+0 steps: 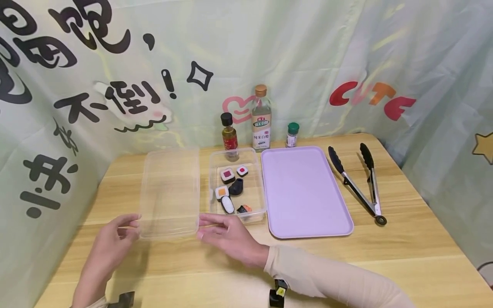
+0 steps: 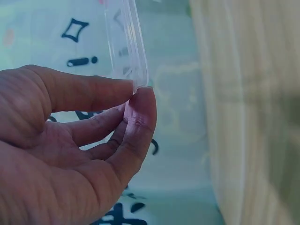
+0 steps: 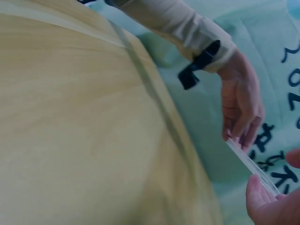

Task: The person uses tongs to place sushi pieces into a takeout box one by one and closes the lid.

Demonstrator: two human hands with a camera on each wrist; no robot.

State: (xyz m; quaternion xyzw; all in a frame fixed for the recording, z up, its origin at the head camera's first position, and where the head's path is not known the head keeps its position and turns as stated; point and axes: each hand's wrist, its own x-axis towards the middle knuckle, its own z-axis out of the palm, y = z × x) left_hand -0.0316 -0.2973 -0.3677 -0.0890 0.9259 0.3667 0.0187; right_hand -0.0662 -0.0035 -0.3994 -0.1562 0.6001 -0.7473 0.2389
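Note:
A clear plastic lid [image 1: 170,192] is held level above the left part of the table. My left hand [image 1: 117,237] pinches its near left edge between thumb and fingers; the left wrist view shows the lid's edge [image 2: 136,56] in that pinch. At the near right corner my right hand [image 1: 229,237] grips the lid the same way. Just beyond the right hand stands an open clear plastic box [image 1: 254,192]. Inside lie several sushi pieces, among them a roll with an orange centre [image 1: 222,192], a white oval one [image 1: 227,205] and a black piece [image 1: 236,187].
A lilac tray [image 1: 308,192] lies right of the box, with metal tongs with black tips [image 1: 358,192] beside it. Behind stand a dark-capped bottle [image 1: 230,139], a vinegar bottle [image 1: 261,124] and a green-capped jar [image 1: 292,135]. A printed curtain [image 1: 300,55] hangs behind the table.

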